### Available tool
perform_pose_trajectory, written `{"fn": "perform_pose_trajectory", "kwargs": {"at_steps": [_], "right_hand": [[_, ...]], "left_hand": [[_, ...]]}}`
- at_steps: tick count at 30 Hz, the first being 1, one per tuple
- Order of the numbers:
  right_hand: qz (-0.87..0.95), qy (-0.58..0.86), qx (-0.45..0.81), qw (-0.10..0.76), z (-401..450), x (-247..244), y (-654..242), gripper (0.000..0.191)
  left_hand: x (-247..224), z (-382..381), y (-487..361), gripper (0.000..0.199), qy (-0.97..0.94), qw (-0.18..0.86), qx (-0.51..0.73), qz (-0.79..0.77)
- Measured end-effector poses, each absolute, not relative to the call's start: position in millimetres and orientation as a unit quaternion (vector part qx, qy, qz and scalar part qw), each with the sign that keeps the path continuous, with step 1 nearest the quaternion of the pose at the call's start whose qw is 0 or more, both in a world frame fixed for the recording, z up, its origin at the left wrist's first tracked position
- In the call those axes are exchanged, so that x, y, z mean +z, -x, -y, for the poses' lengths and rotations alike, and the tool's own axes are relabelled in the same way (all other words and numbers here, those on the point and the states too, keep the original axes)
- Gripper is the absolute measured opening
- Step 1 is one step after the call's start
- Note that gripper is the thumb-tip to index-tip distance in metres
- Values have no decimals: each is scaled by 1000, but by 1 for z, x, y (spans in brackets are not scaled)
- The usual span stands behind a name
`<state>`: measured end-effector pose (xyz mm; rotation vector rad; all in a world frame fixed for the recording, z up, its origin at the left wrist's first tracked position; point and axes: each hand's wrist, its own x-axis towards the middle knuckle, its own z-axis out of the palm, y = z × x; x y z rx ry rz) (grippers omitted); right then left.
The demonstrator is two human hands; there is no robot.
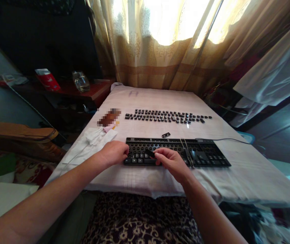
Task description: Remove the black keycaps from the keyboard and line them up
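A black keyboard [212, 142] lies near the table's front edge, with many of its keycaps off. Rows of loose black keycaps [160, 117] are laid out behind it. My right hand [166, 159] pinches a long black keycap [149, 153] over the keyboard's lower rows. At the keyboard's left end my left hand [115, 152] is closed against the edge; what its fingers hold, if anything, is hidden. A wire tool [184, 144] rests across the keyboard, right of my right hand. One longer black piece [165, 135] lies just behind the keyboard.
White cloth or tissue [96, 139] lies on the table's left side, beside a blurred-out object [109, 117]. A cable [226, 139] runs off to the right. On a red shelf [96, 88] at the left stand a glass jar [81, 82] and a red packet [47, 80].
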<state>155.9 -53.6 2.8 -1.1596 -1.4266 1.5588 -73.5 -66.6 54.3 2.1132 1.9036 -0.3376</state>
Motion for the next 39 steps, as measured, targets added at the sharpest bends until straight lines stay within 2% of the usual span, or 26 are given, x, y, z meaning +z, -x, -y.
{"fn": "perform_pose_trajectory", "kwargs": {"at_steps": [17,28,39], "right_hand": [[557,449,602,355,54,2,-157,33],[566,448,598,349,55,2,-159,36],[558,441,607,355,54,1,-153,32]], "left_hand": [[46,69,82,14,-725,165,-75,-664],[45,74,79,15,-731,130,-72,-666],[37,75,99,15,-724,171,21,-668]]}}
